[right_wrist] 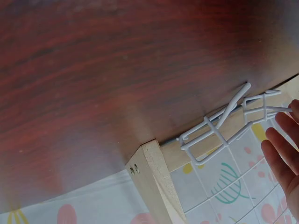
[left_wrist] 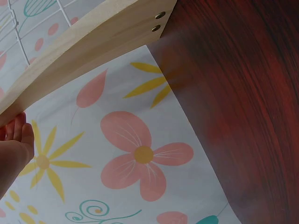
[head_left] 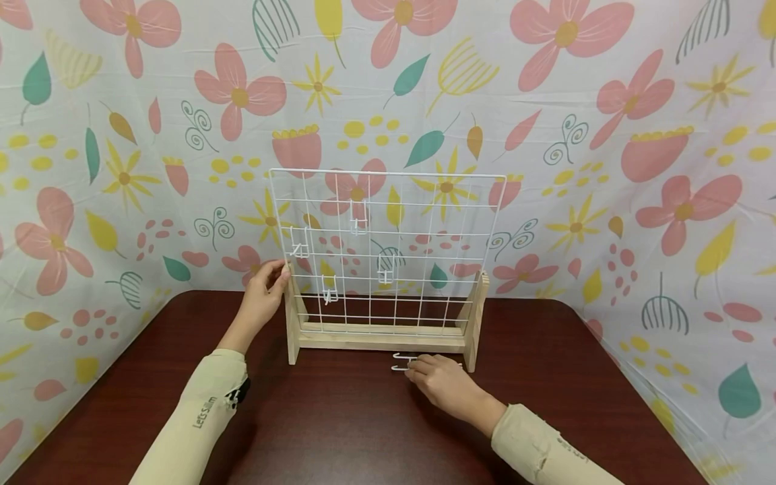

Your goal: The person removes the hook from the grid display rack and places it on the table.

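A white wire grid [head_left: 412, 232] stands upright in a pale wooden stand [head_left: 382, 343], and several white wire hooks [head_left: 330, 289] hang on its left and middle part. My left hand [head_left: 265, 289] grips the top of the stand's left upright, thumb and fingers at its edge. In front of the base, my right hand [head_left: 447, 385] pinches a loose white wire hook [right_wrist: 266, 108], whose two prongs point left in the head view. Beside it, a second loose hook [right_wrist: 205, 137] lies near the right upright [right_wrist: 156, 175] in the right wrist view.
The stand rests on a dark red-brown wooden table [head_left: 339, 417]. A white cloth [head_left: 533, 135] printed with flowers and leaves hangs behind the table and along both sides. Two screw heads [left_wrist: 158, 22] show low on the left upright.
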`<control>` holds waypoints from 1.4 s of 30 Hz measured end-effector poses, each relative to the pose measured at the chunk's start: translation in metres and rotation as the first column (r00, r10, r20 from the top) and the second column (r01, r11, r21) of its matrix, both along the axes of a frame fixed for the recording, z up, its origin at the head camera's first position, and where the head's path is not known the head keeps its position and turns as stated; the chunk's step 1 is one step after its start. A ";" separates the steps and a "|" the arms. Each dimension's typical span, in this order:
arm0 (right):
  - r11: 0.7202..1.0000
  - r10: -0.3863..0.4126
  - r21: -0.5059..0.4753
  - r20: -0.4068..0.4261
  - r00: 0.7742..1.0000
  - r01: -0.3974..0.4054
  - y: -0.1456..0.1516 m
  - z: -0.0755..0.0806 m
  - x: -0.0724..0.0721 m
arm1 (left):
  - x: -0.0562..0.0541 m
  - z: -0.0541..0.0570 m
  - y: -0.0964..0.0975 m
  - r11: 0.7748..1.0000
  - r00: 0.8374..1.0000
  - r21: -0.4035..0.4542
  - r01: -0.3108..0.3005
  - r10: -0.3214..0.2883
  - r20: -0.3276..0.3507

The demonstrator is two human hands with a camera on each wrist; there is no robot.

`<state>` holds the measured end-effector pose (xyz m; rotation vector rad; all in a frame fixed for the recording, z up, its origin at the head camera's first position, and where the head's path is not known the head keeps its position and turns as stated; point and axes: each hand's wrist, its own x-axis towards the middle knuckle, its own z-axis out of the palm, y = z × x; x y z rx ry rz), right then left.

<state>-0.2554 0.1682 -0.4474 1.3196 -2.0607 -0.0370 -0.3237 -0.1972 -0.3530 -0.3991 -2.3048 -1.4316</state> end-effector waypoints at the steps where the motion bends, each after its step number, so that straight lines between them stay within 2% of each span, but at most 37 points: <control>1: 1.000 -0.004 0.007 -0.002 1.000 0.004 0.000 -0.001 0.000 | 0.002 0.002 0.001 1.000 1.000 0.005 0.001 -0.001 0.006; 8: 1.000 -0.001 0.025 -0.004 1.000 0.001 -0.003 -0.003 0.000 | 0.029 0.025 0.013 1.000 1.000 -0.007 -0.008 0.008 0.009; 11: 1.000 0.002 0.019 0.007 1.000 -0.002 -0.005 -0.003 0.002 | 0.032 0.028 0.014 1.000 1.000 -0.008 -0.012 0.012 0.013; 15: 1.000 -0.015 0.023 0.027 1.000 0.015 -0.006 -0.003 0.005 | 0.027 0.025 0.012 1.000 1.000 -0.007 -0.007 0.007 0.000; 21: 0.998 -0.056 0.033 0.061 0.997 0.054 -0.007 -0.004 0.010 | 0.005 0.004 0.002 1.000 1.000 0.003 0.000 0.000 -0.005; 24: 0.996 -0.083 0.048 0.073 0.994 0.079 -0.007 -0.005 0.012 | -0.001 -0.002 -0.001 1.000 1.000 0.000 -0.002 0.002 -0.023; 31: 0.990 -0.110 0.099 0.085 0.990 0.101 -0.008 -0.006 0.015 | -0.002 -0.005 -0.002 1.000 0.998 0.006 0.002 -0.001 -0.061; 38: 0.985 -0.094 0.151 0.032 0.995 0.088 -0.009 -0.005 0.016 | -0.001 -0.002 -0.001 1.000 0.999 0.004 0.001 -0.001 -0.035; 42: 0.985 -0.078 0.157 -0.001 0.997 0.078 -0.010 -0.006 0.016 | 0.005 0.004 0.001 1.000 1.000 0.000 0.001 -0.001 -0.015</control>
